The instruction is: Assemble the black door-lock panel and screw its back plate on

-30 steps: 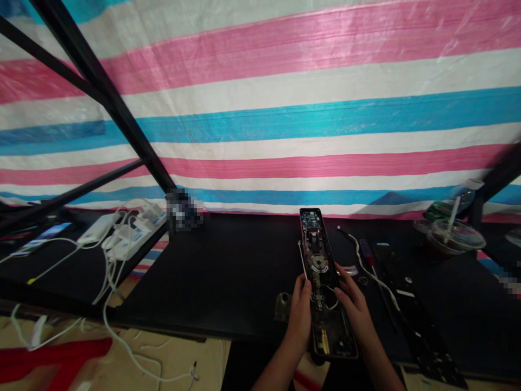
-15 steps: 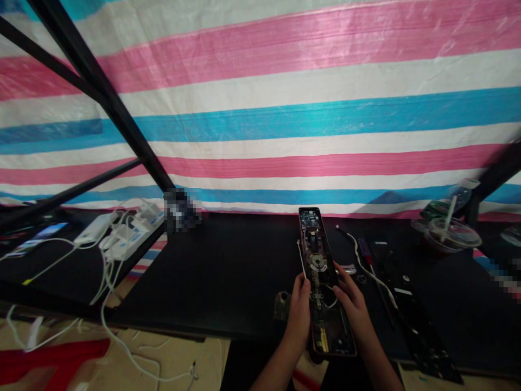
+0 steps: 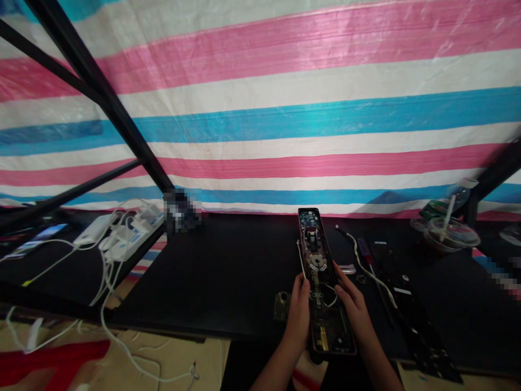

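Striped pink, white and blue sheeting (image 3: 285, 168) hangs behind a black table (image 3: 220, 271), with a dark metal frame (image 3: 126, 127) slanting down at left. At left, a white power strip (image 3: 128, 241) sits among plugs and pale cables.

Right of centre, near the table's near edge, is a long, narrow open housing (image 3: 316, 279), its far end pointing toward the sheeting, with a circuit board (image 3: 309, 218) at that end and a loose white wire loop toward the near end. The left hand (image 3: 299, 312) grips its left side and the right hand (image 3: 354, 307) its right side, thumbs on the rims.

Just left of the left hand lies a small murky part (image 3: 281, 306). To the right are a whitish cable (image 3: 358, 254), a purple-handled screwdriver (image 3: 364, 250), a long black strip (image 3: 427, 331) and, farther off, a lidded cup (image 3: 451, 237) with a straw.
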`<control>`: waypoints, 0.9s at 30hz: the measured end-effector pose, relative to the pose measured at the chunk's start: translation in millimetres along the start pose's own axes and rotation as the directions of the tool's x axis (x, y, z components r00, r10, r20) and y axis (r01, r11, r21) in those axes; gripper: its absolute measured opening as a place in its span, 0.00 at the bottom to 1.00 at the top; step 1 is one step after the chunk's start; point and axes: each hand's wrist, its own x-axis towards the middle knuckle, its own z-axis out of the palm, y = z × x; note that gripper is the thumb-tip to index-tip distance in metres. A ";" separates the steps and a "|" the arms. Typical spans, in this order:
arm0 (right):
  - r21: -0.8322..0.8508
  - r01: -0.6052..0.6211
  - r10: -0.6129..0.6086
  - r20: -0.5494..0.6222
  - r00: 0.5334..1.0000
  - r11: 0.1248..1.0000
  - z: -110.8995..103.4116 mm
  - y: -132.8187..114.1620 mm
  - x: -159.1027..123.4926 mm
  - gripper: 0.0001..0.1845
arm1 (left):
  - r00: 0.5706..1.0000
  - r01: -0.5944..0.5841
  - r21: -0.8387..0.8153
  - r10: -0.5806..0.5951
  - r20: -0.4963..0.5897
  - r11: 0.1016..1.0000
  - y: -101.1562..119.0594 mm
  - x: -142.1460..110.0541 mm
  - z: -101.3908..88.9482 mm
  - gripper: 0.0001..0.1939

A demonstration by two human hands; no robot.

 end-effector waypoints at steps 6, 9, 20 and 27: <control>0.001 -0.016 0.016 -0.015 1.000 1.000 1.9 -3.2 -1.1 0.36 | 0.995 -0.102 0.115 0.100 0.018 0.988 11.4 -9.5 -5.0 0.31; 0.006 -0.022 0.022 -0.032 0.999 1.000 2.7 -4.1 -0.5 0.34 | 0.976 -0.198 0.280 0.216 -0.035 0.939 45.9 -0.7 -30.7 0.29; -0.004 -0.021 0.020 -0.028 0.999 1.000 2.9 -5.8 0.6 0.34 | 0.595 0.069 0.960 0.761 -0.258 0.271 238.3 134.8 -215.0 0.12; 0.028 -0.034 0.034 -0.003 0.999 0.999 1.6 -4.1 0.8 0.34 | 0.568 0.132 0.965 0.781 -0.262 0.228 266.2 145.0 -244.7 0.14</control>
